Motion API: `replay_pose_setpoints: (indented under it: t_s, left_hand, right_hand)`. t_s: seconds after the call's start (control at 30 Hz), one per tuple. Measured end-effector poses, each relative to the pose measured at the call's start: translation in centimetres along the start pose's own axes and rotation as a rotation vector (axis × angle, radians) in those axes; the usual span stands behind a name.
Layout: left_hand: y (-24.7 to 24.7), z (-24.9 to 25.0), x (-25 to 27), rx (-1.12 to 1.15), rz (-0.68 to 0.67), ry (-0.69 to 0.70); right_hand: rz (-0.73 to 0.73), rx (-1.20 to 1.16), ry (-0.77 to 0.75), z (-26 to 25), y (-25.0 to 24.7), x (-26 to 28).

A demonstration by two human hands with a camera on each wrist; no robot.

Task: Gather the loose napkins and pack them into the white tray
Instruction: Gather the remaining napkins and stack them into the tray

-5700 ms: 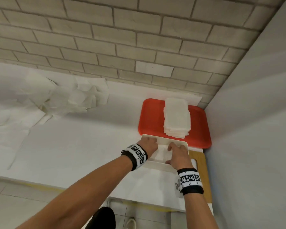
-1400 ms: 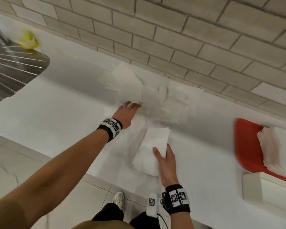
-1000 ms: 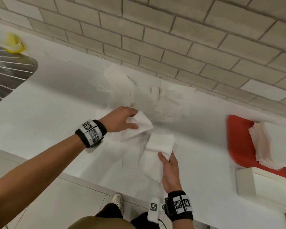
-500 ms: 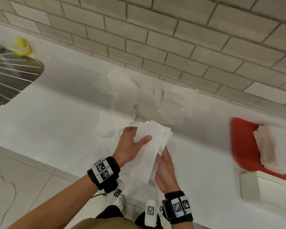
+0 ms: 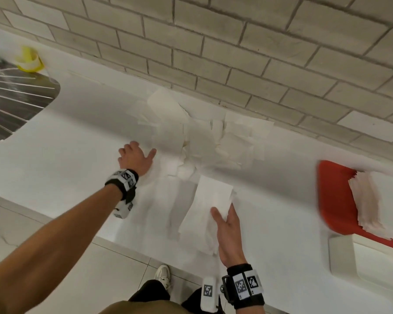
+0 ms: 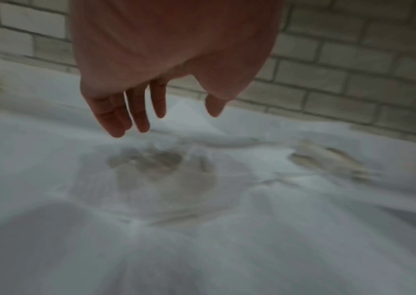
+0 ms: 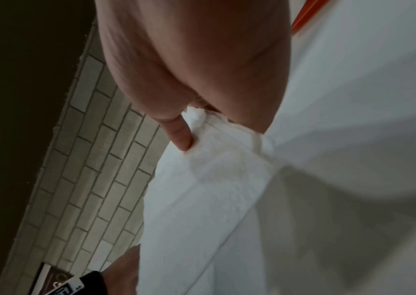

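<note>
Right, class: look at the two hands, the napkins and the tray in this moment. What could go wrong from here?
1. The right hand holds the gathered napkins by one edge, thumb on top; most of the bundle hangs free, so sheets might slip or fan out.
2. The left hand, fingers spread, reaches toward the loose pile by the wall; a sweep could scatter or crumple it.
3. The white tray lies far right, so the carry may shed napkins.

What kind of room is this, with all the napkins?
Probably a kitchen or a café's back counter. There is a metal sink set in a long white counter against a brick wall, and a red tray carries a neat stack of napkins.
</note>
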State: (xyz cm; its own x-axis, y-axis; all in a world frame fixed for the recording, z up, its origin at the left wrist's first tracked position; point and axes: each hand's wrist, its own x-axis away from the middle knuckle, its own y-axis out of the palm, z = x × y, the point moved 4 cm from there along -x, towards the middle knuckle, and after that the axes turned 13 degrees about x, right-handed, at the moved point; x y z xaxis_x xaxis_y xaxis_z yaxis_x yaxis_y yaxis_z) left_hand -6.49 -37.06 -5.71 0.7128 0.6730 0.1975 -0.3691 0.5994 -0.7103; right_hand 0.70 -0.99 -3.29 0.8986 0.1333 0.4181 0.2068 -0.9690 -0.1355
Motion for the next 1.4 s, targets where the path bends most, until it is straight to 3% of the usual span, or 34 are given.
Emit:
replay_pose_setpoints:
  t_s: [0.07, 0.13, 0.27, 0.4, 0.6, 0.67, 0.73, 0.8, 0.87, 0.93, 1.03, 1.2, 1.3, 1.4]
  left_hand:
    - [0.3, -0.6, -1.2, -0.161, -0.041, -0.137]
    - [1.3, -0.8, -1.7, -0.214, -0.082, -0.166]
    - [3.3, -0.4, -2.1, -0.083, -0.213, -0.137]
    - [3.1, 1.1, 0.2, 0.203, -0.194, -0.010]
    - [0.4, 2.8, 7.4, 0.676, -0.319, 0.041]
    - [-0.4, 3.2, 9.5, 0.765, -0.366, 0.069]
    - [-0.8, 3.8, 11.3, 0.823, -0.416, 0.090]
    - [-0.7, 4.7, 12.8, 0.872, -0.490, 0.116]
    - [-0.3, 5.5, 14.0, 0.886, -0.578, 0.144]
    - [0.3, 6.2, 14.9, 0.877, -0.631, 0.181]
    - [1.2, 6.2, 15.2, 0.860, -0.594, 0.211]
    - [3.0, 3.2, 13.6, 0.663, -0.353, 0.181]
    - [4.0, 1.7, 12.8, 0.565, -0.333, 0.124]
    - [4.4, 1.3, 11.8, 0.416, -0.245, 0.173]
  right_hand:
    - [0.036, 0.023, 0.038, 0.8, -0.5, -0.7]
    - [0.073, 0.023, 0.064, 1.5, -0.9, -1.4]
    - [0.098, -0.032, 0.078, 1.5, -1.7, -2.5]
    - [0.107, -0.045, 0.067, 1.2, -3.6, -3.3]
    - [0.244, 0.426, 0.198, 3.4, -6.9, -4.5]
    - [0.414, 0.699, 0.107, 2.3, -7.4, -3.9]
    - [0.577, 0.834, -0.108, -0.3, -6.7, -2.7]
    - [0.454, 0.623, -0.225, -2.8, -4.8, -2.6]
    - [0.158, 0.240, -0.146, -4.5, -2.0, -3.1]
    - [0.008, 0.040, -0.108, -6.4, 0.1, -3.7]
    - [0.095, -0.022, -0.171, -8.7, 0.9, -5.1]
    - [0.187, -0.029, -0.259, -9.4, -0.9, -5.8]
    - [0.116, -0.030, -0.224, -8.7, -1.4, -5.2]
    - [-0.006, -0.077, -0.193, -8.4, -0.9, -3.7]
